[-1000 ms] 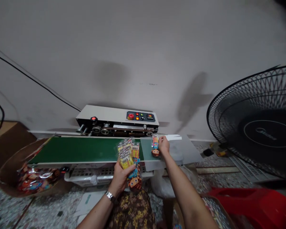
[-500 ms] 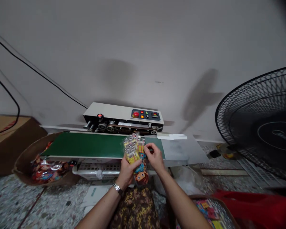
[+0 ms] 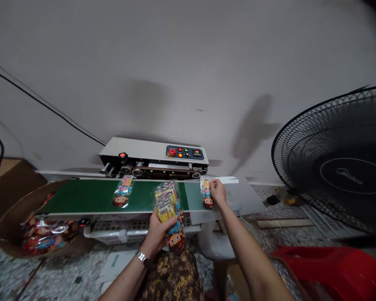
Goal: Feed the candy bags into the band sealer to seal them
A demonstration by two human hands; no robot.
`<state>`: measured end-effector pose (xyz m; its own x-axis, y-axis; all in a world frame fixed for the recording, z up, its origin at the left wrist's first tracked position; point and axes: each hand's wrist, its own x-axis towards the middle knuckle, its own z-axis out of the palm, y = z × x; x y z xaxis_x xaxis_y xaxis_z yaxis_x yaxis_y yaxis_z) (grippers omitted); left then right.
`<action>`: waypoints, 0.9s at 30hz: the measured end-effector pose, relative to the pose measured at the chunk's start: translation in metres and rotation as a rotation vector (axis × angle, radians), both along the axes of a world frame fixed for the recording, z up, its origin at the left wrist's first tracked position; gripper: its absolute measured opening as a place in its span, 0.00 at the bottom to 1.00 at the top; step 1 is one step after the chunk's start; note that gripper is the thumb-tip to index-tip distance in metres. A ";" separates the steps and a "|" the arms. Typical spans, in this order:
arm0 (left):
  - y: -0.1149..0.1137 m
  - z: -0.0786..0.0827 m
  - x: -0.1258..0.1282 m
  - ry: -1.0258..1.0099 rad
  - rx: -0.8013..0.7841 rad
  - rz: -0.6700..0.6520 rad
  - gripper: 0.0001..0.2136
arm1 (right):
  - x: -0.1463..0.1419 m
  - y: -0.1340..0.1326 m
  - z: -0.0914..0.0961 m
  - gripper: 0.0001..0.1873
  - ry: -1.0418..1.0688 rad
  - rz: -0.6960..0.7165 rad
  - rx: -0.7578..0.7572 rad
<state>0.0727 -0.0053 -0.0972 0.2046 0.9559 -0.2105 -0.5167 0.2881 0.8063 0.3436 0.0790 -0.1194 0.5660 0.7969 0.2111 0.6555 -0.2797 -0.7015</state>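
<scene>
My left hand (image 3: 158, 233) is closed round a bunch of clear toy packets (image 3: 168, 209), held upright in front of the green conveyor belt (image 3: 90, 195). My right hand (image 3: 217, 192) rests on a single packet (image 3: 206, 193) with a round cartoon head, pressing it onto the right end of the belt beside the grey feed plate (image 3: 244, 200). Another packet (image 3: 123, 191) lies further left on the belt. Behind the belt stands the grey sealing machine (image 3: 153, 158) with its red button and lit panel.
A brown box of sealed packets (image 3: 40, 234) sits under the belt's left end. A large black fan (image 3: 338, 167) stands at the right, a red plastic piece (image 3: 338, 267) below it. A cardboard box (image 3: 6, 179) is at far left. Cables run along the wall.
My right hand took a packet from the bunch and set it on the belt's right end. The packet laid down earlier has travelled left along the belt.
</scene>
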 end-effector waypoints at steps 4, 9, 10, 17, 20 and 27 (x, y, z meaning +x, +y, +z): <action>-0.001 0.003 0.000 0.001 -0.005 -0.008 0.30 | -0.011 0.014 -0.002 0.08 -0.025 0.019 -0.033; -0.003 0.006 0.001 -0.035 -0.009 -0.013 0.26 | -0.043 0.012 0.014 0.10 -0.039 0.145 0.054; -0.004 0.007 0.002 -0.043 -0.011 -0.020 0.25 | -0.052 0.007 0.020 0.12 0.002 0.212 0.094; -0.006 0.009 0.008 -0.071 0.006 -0.044 0.25 | -0.112 -0.049 0.056 0.15 0.437 0.657 0.210; -0.007 0.010 0.012 -0.089 0.013 -0.047 0.24 | -0.125 -0.061 0.061 0.14 0.377 0.515 0.315; -0.010 0.005 0.012 -0.083 -0.014 -0.054 0.23 | -0.110 -0.052 0.051 0.14 0.497 0.319 0.471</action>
<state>0.0848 -0.0153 -0.0925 0.2729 0.9401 -0.2041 -0.5647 0.3284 0.7572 0.2333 0.0272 -0.0680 0.4402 0.8268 0.3501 0.2293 0.2735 -0.9341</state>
